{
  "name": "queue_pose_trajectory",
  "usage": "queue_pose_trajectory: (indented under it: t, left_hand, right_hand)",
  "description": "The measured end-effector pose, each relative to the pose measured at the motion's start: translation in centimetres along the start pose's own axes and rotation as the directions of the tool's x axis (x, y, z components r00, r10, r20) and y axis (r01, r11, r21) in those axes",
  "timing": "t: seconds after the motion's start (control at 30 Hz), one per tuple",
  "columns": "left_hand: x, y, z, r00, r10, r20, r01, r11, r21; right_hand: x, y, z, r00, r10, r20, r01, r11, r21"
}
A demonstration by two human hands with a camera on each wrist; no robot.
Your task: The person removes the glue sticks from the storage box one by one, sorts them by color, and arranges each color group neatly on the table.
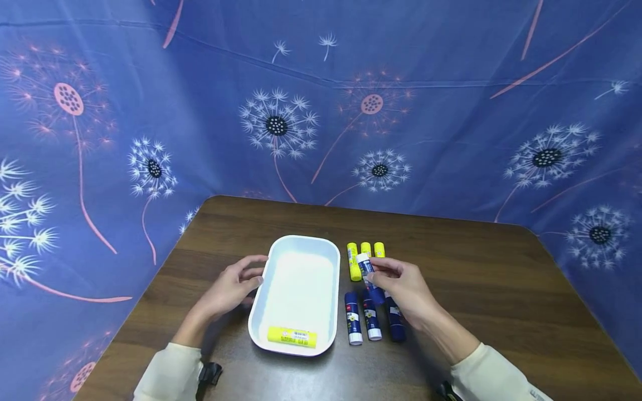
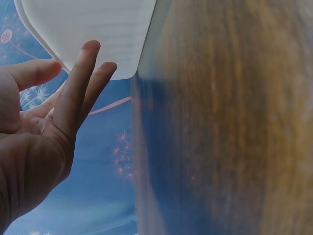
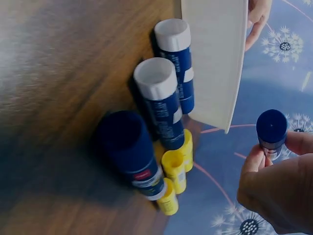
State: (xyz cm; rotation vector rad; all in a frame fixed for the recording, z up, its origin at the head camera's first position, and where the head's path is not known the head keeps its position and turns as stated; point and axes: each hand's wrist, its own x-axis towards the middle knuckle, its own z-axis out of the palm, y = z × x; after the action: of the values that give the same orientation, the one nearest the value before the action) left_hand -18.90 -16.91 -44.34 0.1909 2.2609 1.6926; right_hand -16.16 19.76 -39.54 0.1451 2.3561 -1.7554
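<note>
A white tray point(image 1: 302, 278) sits mid-table with one yellow glue stick point(image 1: 292, 336) lying at its near end. My left hand point(image 1: 251, 277) rests against the tray's left rim, and the left wrist view shows its fingers point(image 2: 80, 83) straight beside the tray wall point(image 2: 93, 29). To the right of the tray, my right hand point(image 1: 375, 271) pinches a blue glue stick point(image 1: 366, 266), whose blue end point(image 3: 271, 128) shows between the fingertips point(image 3: 254, 159). Three blue glue sticks point(image 1: 371, 323) lie under that hand, and three yellow sticks point(image 1: 355, 262) lie just beyond it.
The brown wooden table point(image 1: 476, 278) is enclosed by a blue dandelion-print cloth point(image 1: 321, 111) at the back and both sides. In the right wrist view the blue sticks point(image 3: 159, 100) and yellow sticks point(image 3: 175, 174) lie close beside the tray point(image 3: 215, 63).
</note>
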Motion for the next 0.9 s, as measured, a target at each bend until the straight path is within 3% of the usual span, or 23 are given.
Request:
queue_pose_trajectory:
  t: [0.37,0.9]
  left_hand:
    - [-0.3,0.2,0.0,1.000,-0.008,-0.011,0.009,1.000,0.009]
    - [-0.2,0.1,0.0,1.000,-0.007,-0.012,0.007,1.000,0.002]
  right_hand:
    - [-1.1,1.7,-2.0,0.994,0.039,-0.105,-0.034,0.998,0.049]
    - [-2.1,5.3,-5.5,0.960,0.154,-0.232,-0.129,0.984,0.123]
